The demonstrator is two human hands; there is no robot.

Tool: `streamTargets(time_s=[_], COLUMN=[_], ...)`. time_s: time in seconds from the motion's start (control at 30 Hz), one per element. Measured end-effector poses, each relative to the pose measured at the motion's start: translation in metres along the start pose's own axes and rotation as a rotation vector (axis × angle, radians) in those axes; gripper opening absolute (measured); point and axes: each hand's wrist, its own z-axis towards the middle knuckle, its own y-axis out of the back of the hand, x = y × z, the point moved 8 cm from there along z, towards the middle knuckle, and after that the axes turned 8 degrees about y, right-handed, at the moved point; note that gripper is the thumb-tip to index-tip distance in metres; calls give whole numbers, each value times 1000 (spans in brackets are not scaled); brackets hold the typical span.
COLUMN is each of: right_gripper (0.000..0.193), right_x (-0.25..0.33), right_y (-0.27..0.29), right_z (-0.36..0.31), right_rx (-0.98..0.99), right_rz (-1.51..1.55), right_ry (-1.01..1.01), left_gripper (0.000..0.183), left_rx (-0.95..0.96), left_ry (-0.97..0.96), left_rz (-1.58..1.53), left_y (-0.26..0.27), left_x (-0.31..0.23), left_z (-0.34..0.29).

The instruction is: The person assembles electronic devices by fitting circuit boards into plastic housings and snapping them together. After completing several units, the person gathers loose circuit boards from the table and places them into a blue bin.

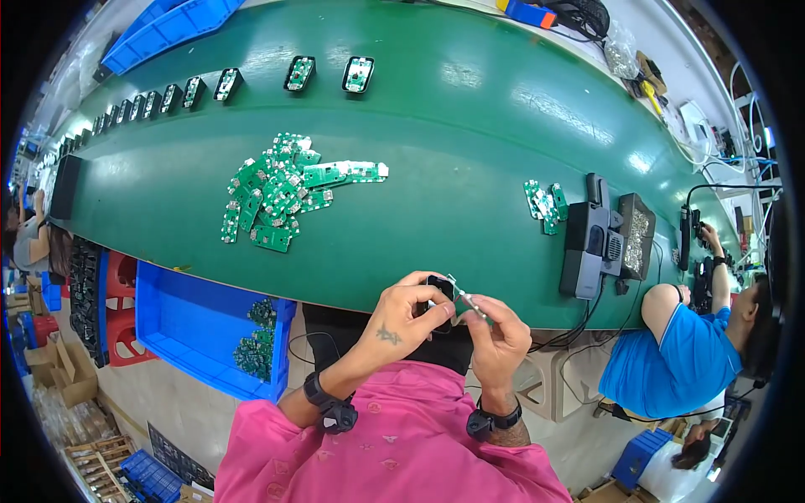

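Note:
My left hand [401, 320], near the table's front edge, is closed on a small black plastic housing [438, 288]. My right hand [499, 339] pinches a thin, pale piece [466, 298] at the housing's edge. It looks like a small circuit board seen edge-on, though fingers partly cover it. Beyond my hands lies a heap of green circuit boards [281, 189]. Further right is a smaller cluster of boards [547, 204]. Along the far side stands a row of black housings [226, 84], the nearer ones with green boards inside.
Right of my hands stands a grey-black device [584, 251] with cables, beside an open box of small metal parts [639, 230]. A blue bin [201, 285] with green boards sits below the table edge at left. A co-worker in blue [679, 360] sits at right.

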Motion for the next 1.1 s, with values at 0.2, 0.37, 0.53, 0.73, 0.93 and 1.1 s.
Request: streamTargets(time_s=[0.2, 0.37, 0.53, 0.73, 0.93, 1.1], right_gripper=[26, 26, 26, 20, 18, 14], right_x=[17, 5, 4, -13, 2, 26], right_y=[-2, -7, -7, -4, -9, -5], right_z=[8, -1, 2, -3, 15, 23], right_rx=[54, 217, 119, 54, 47, 21], right_rz=[-107, -119, 163, 243, -38, -267], right_ry=[167, 11, -17, -185, 27, 129], left_gripper=[12, 40, 77, 75, 60, 54], left_rx=[75, 147, 154, 274, 228, 91], left_ry=[33, 0, 3, 13, 92, -12], left_rz=[-225, -275, -446, -359, -281, -281], left_y=[0, -5, -1, -12, -5, 2], left_x=[0, 5, -2, -9, -4, -6], left_z=[1, -1, -2, -1, 3, 7])
